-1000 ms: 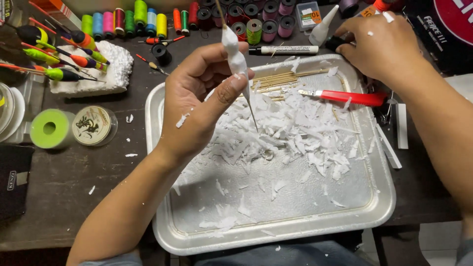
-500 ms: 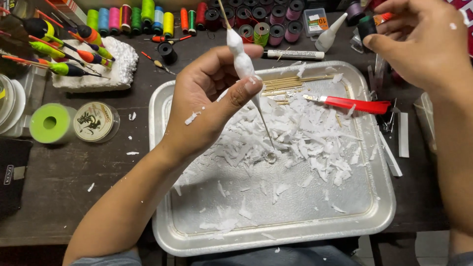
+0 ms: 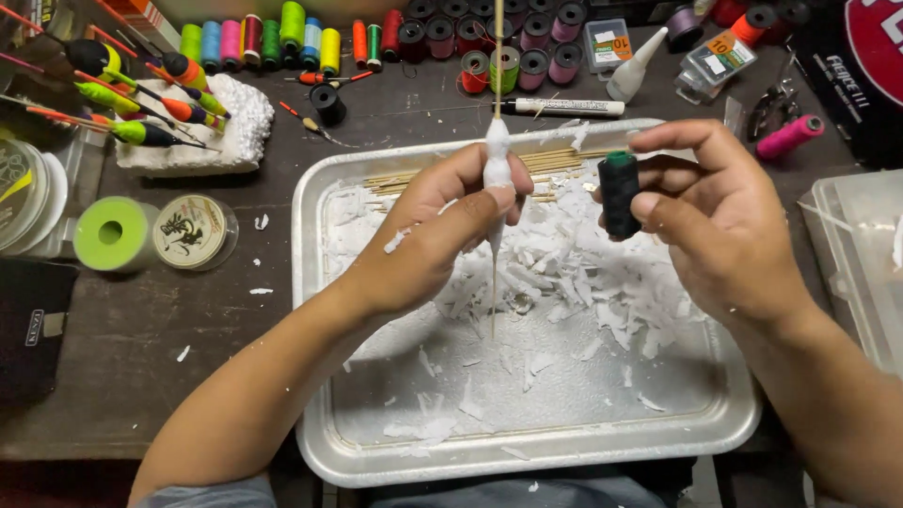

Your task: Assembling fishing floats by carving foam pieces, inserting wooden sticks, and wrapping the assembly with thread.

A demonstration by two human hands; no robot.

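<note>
Tray (image 3: 310, 282): thin pressed metal, dull silver, matt with a soft sheen along the rolled rim.
Shavings (image 3: 564, 273) in the tray: white, flaky, foam-like, matt and ragged.
Float body (image 3: 496, 160): white, foam-like, carved, rough and unpainted, on a thin pale wooden stick, held in the left hand (image 3: 433, 245).
Spool (image 3: 619, 193) in the right hand (image 3: 724, 235): wound dark thread, matt, with a green plastic core.
Sticks (image 3: 555, 160) at the tray's far edge: bare light wood, smooth.
Foam block (image 3: 235, 127) at the table's far left: white, coarse, pebbled.
Painted floats (image 3: 141, 94) stuck in it: glossy.
Table (image 3: 188, 329): dark wood, worn, matt.
</note>
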